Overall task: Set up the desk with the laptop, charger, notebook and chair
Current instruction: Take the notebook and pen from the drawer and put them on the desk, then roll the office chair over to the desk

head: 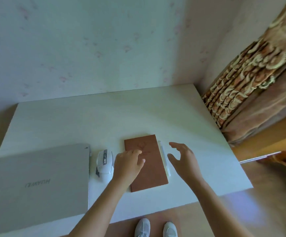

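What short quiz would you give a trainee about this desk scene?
1. True or false: the laptop is open.
2. What lies between the laptop and the notebook?
3. Which of the hands rests on the notebook: A left hand, B right hand?

Key: 1 false, its lid is shut. 2 a white mouse. 3 A; the right hand hovers open beside the pen.

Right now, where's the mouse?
In the head view the mouse sits on the desk, left of centre, between the closed laptop and the notebook, just left of the left hand.
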{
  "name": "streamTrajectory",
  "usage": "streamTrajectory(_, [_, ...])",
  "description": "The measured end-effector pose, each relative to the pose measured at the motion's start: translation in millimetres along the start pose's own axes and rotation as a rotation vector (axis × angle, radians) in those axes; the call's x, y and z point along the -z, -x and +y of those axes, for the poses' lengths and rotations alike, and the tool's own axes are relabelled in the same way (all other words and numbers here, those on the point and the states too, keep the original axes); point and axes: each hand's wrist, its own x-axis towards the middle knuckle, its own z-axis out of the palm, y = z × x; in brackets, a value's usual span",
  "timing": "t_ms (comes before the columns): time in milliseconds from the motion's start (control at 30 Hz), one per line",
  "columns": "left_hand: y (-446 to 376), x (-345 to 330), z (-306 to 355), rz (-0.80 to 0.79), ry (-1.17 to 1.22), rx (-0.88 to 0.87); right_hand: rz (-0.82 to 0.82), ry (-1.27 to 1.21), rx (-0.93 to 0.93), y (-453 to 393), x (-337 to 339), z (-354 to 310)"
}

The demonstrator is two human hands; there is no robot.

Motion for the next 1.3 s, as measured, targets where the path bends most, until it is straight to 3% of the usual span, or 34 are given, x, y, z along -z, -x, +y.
streamTrajectory(300, [44,70,100,0.108,0.383,-0.186,0.209,-0.234,-0.069,93,75,-1])
streamTrajectory(533, [75,89,180,0.096,0.442,-0.420,0.427,-0.319,-0.136,177,131,37])
streamTrajectory(833, [179,55,287,-0.003,0.460,-0.603,0.626,-0.244,-0.174,326,184,100])
streamTrajectory(1300, [325,-19,468,-0.236,0.539,-0.954,0.969,-0.252,-0.419,543,258,205])
